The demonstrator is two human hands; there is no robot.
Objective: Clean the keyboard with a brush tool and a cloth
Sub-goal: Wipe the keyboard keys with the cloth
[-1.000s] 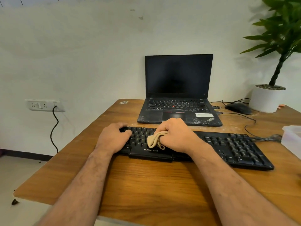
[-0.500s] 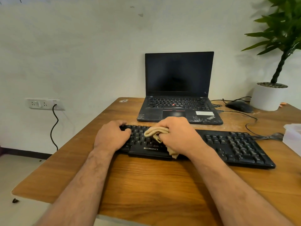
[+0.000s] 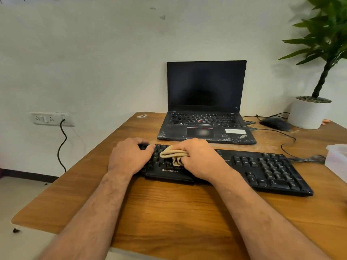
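Wooden surface (image 3: 169, 212), wood grain running left to right, set against a pale wall. Open black ThinkPad laptop (image 3: 206, 102) at the far middle, screen dark. Potted plant in a white pot (image 3: 308, 113) at the far right corner.

Black Zebronics keyboard (image 3: 262, 169) lies near the front, just in front of the laptop. Long axis runs left to right, right end angled slightly toward the viewer; number pad at the right end, brand label on the front lip. Cable leaves its far right corner.

Left hand (image 3: 129, 156) rests on the keyboard's left end, fingers curled over the far edge, gripping the casing. Right hand (image 3: 199, 158) sits over the left-centre keys, fingers closed around a bunched tan cloth (image 3: 173, 155). Cloth presses on the keys between the two hands, folded end pointing left.

Translucent plastic container (image 3: 338, 160) at the right edge, partly out of frame. Black mouse (image 3: 275, 123) beside the pot, wired. Wall socket (image 3: 50, 119) at left with a black cord hanging down.
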